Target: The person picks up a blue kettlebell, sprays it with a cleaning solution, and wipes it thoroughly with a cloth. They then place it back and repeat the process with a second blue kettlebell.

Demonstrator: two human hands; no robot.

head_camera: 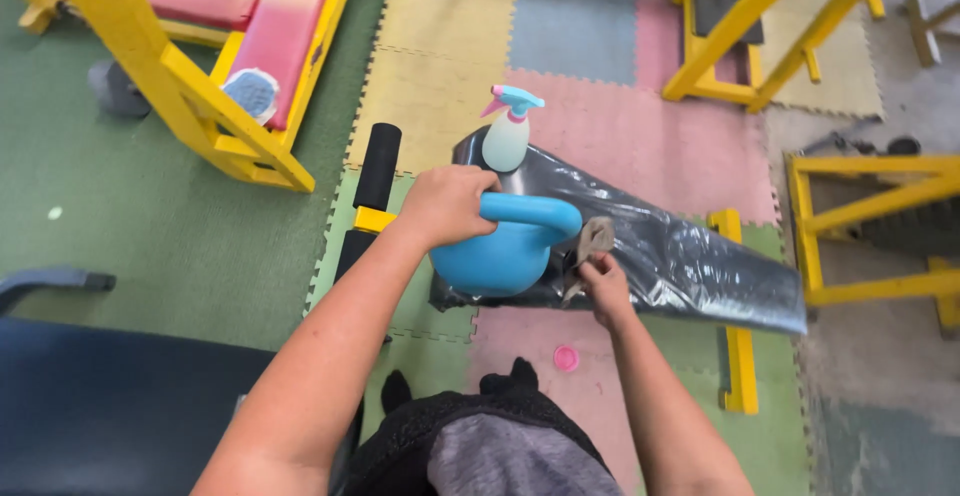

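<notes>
Nearest the camera, a grey and black garment [500,446] was seen at the bottom edge, with both bare forearms reaching forward above it. The left hand [447,206] was closed around the handle of a blue kettlebell [500,251], fingers wrapped fully over the grip. The right hand [600,281] was pinched shut on a small grey-brown cloth [590,246], which was pressed against the kettlebell's right side. The kettlebell was rested on a black padded bench [680,256] with a glossy cover, at the bench's left end. Just behind the kettlebell, a pale spray bottle [508,131] with a blue and pink trigger head was stood upright on the same bench. A black foam roller pad [377,166] on a yellow bar was seen just left of the left hand. A small pink cap [566,358] was lying on the foam floor tiles [640,136] below the bench. Yellow steel frames [180,96] with red padding were placed farther off at upper left.
</notes>
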